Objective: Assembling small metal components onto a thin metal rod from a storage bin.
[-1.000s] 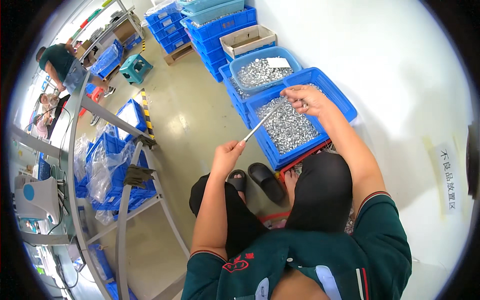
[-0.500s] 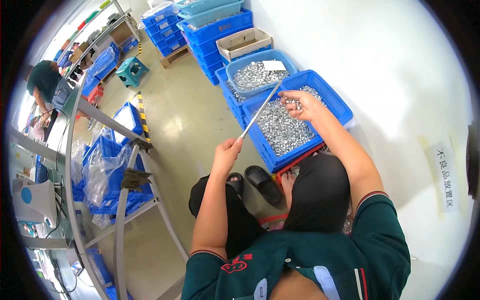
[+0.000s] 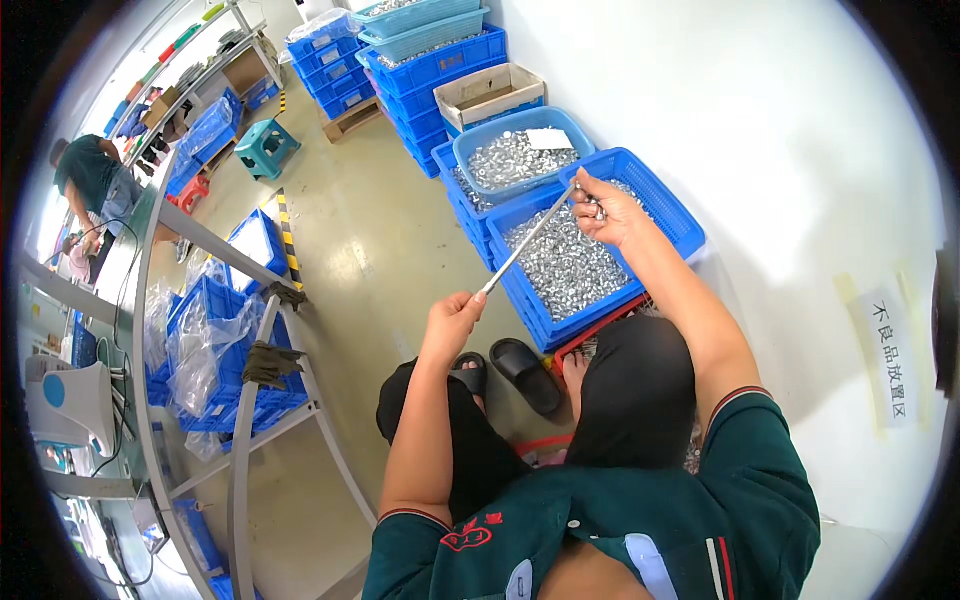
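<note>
My left hand is closed round the near end of a thin metal rod, which slants up and to the right. At the rod's far tip, the thumb and forefinger of my right hand pinch together. Several small silver metal parts sit in the curled fingers of that hand; their exact kind is too small to make out. Below it stands a blue crate filled with a heap of similar small metal parts.
Behind the crate is a light blue basin of metal parts with a white paper on it. Farther back are a cardboard-lined box and stacked blue crates. A metal frame stands left; a white wall is right. Another person works far left.
My right thumb and forefinger have come onto the rod's far tip, which stood free beside them before. The rod's tip has shifted slightly right and down.
</note>
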